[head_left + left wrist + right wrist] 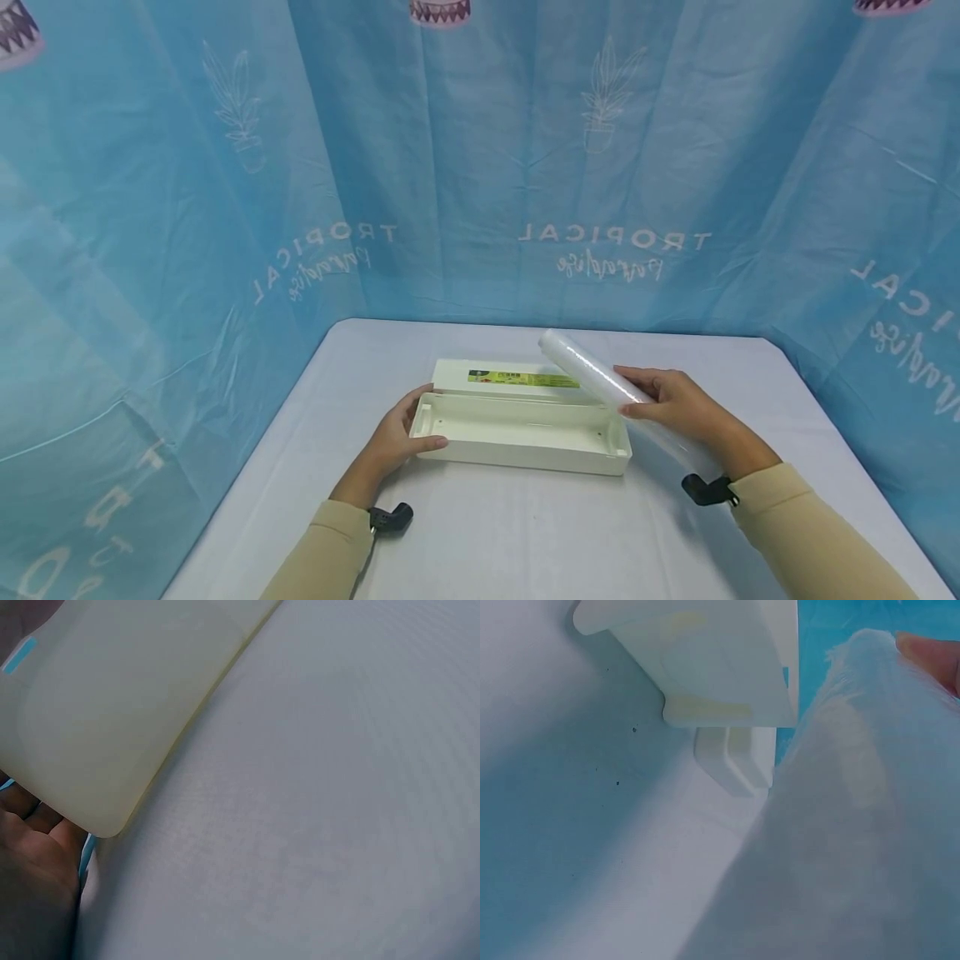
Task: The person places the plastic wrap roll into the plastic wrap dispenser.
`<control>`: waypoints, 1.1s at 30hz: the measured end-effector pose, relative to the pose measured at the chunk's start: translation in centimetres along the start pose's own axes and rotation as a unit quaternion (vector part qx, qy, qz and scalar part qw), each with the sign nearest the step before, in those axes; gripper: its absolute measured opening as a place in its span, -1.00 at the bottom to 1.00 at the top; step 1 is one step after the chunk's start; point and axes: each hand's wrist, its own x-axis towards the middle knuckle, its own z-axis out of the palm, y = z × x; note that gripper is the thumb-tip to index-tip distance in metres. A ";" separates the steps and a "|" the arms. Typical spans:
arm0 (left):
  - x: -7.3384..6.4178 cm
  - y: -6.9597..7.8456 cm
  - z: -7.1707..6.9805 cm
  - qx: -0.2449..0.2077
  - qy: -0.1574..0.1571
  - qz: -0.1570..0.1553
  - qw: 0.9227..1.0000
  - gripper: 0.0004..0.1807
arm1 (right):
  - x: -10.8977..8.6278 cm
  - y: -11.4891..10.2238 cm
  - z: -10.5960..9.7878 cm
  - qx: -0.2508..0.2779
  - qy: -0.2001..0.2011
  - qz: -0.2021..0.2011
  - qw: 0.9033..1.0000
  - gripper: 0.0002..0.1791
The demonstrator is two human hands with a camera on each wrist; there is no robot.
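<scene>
Sleeves (817, 533): two, tan, one on each forearm, at the near edge of the head view.

Wrist devices (392, 518): two, black, one at each cuff.

Right hand (678, 408): grasping the roll, thumb on the near side, fingers on the far side.

Roll (588, 367): one, long, whitish and glossy, of clear film. Lies within the right hand's grip, held aslant above the table; the lower end reaches back beside the right wrist, the other end points forward and left, beyond the fingertips, over the right part of the lid. It passes across the box's rear right corner in the head view; contact there cannot be told. In the right wrist view it fills the right side, near the camera, with the box beyond it to the left.

Left hand (392, 437): gripping the box's left end, thumb along the front rim, fingers at the rear corner. The roll is well apart from this hand, to its right.

Box (517, 455): one, pale cream, long and shallow, open side up, resting on the table between the hands.

Lid (452, 375): pale cream, laid back behind the box, bearing a yellow-green label (517, 378) partly covered by the roll.

Table (487, 533): white cloth cover.

Curtain (480, 167): blue, behind and at both sides; mirrored white lettering, plant outlines.
</scene>
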 end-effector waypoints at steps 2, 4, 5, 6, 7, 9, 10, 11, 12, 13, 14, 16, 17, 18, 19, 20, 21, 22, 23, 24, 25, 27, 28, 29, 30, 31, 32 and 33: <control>0.0 0.1 0.0 0.002 0.001 0.000 1.000 0.18 | 0.1 -0.1 0.0 0.003 -0.003 -0.003 1.000 -0.21; 0.0 0.1 0.0 0.003 0.001 0.000 1.000 0.18 | 0.1 -0.2 0.0 0.004 -0.006 -0.006 1.000 -0.21; 0.0 0.2 0.0 0.003 0.001 0.000 1.000 0.18 | 0.2 -0.3 0.0 0.005 -0.007 -0.008 1.000 -0.21; 0.0 0.2 0.0 0.001 0.001 0.001 1.000 0.18 | 0.2 -0.3 0.0 0.006 -0.008 -0.008 1.000 -0.21; 0.0 0.2 0.0 -0.001 0.001 0.001 1.000 0.18 | 0.3 -0.3 0.0 0.007 -0.010 -0.008 1.000 -0.21; 0.0 0.1 0.0 -0.003 0.000 0.003 1.000 0.18 | 0.3 -0.3 0.0 0.006 -0.014 -0.009 1.000 -0.21; 0.0 0.1 0.0 -0.004 -0.001 0.003 1.000 0.18 | 0.4 -0.3 0.0 0.006 -0.016 -0.010 1.000 -0.21; 0.0 0.1 0.0 -0.004 -0.001 0.003 1.000 0.17 | 0.4 -0.3 0.0 0.006 -0.017 -0.012 1.000 -0.21; 0.0 0.1 0.0 -0.003 -0.001 0.002 1.000 0.17 | 0.5 -0.3 0.1 0.006 -0.018 -0.014 1.000 -0.21; -0.1 0.1 0.0 -0.002 -0.001 0.002 1.000 0.17 | 0.5 -0.3 0.1 0.006 -0.020 -0.016 1.000 -0.21; -0.1 0.1 0.0 -0.002 -0.001 0.001 1.000 0.17 | 0.6 -0.2 0.1 0.006 -0.022 -0.020 1.000 -0.21; -0.2 0.2 0.0 -0.001 0.000 0.000 1.000 0.17 | 0.7 -0.2 0.2 0.006 -0.024 -0.023 0.999 -0.22; -0.2 0.2 0.0 0.000 0.001 0.000 1.000 0.18 | 0.7 -0.2 0.3 0.005 -0.023 -0.024 0.999 -0.22; -0.2 0.3 0.0 0.000 0.000 0.001 1.000 0.18 | 0.8 -0.2 0.3 0.005 -0.024 -0.027 0.999 -0.22; -0.2 0.2 0.0 -0.001 0.000 0.003 1.000 0.17 | 0.8 -0.2 0.4 0.006 -0.024 -0.026 0.999 -0.22; -0.2 0.2 0.0 -0.001 0.000 0.004 1.000 0.17 | 0.9 -0.2 0.4 0.007 -0.025 -0.026 0.999 -0.22; -0.2 0.2 0.0 -0.001 -0.001 0.004 1.000 0.17 | 0.9 -0.2 0.5 0.007 -0.026 -0.025 0.999 -0.22; -0.2 0.2 0.0 -0.001 -0.001 0.004 1.000 0.17 | 1.0 -0.3 0.6 0.009 -0.028 -0.024 0.999 -0.22; -0.2 0.2 0.0 -0.002 -0.001 0.004 1.000 0.17 | 1.0 -0.4 0.6 0.011 -0.031 -0.024 0.999 -0.22; -0.2 0.2 0.0 -0.003 -0.001 0.004 1.000 0.17 | 1.0 -0.4 0.7 0.013 -0.034 -0.021 0.999 -0.23; -0.2 0.2 0.0 -0.004 -0.001 0.004 1.000 0.17 | 1.0 -0.5 0.8 0.015 -0.036 -0.016 0.999 -0.23; -0.2 0.2 0.0 -0.005 -0.001 0.004 1.000 0.17 | 1.1 -0.6 0.9 0.017 -0.040 -0.011 0.999 -0.24; -0.2 0.2 0.0 -0.005 -0.001 0.004 1.000 0.17 | 1.1 -0.7 0.9 0.017 -0.042 -0.010 0.999 -0.24; -0.1 0.2 0.0 -0.007 -0.001 0.004 1.000 0.16 | 1.1 -0.7 0.9 0.015 -0.042 -0.008 0.999 -0.24; -0.1 0.1 0.0 -0.008 -0.001 0.005 1.000 0.16 | 1.1 -0.7 1.0 0.014 -0.042 -0.005 0.999 -0.24; -0.1 0.2 0.0 -0.008 -0.001 0.005 1.000 0.16 | 1.2 -0.7 1.0 0.014 -0.044 -0.009 0.999 -0.24; -0.1 0.1 0.0 -0.007 -0.001 0.004 1.000 0.17 | 1.2 -0.8 1.0 0.013 -0.045 -0.010 0.999 -0.24; -0.1 0.1 0.0 -0.006 0.000 0.003 1.000 0.17 | 1.2 -0.8 1.0 0.012 -0.047 -0.011 0.999 -0.23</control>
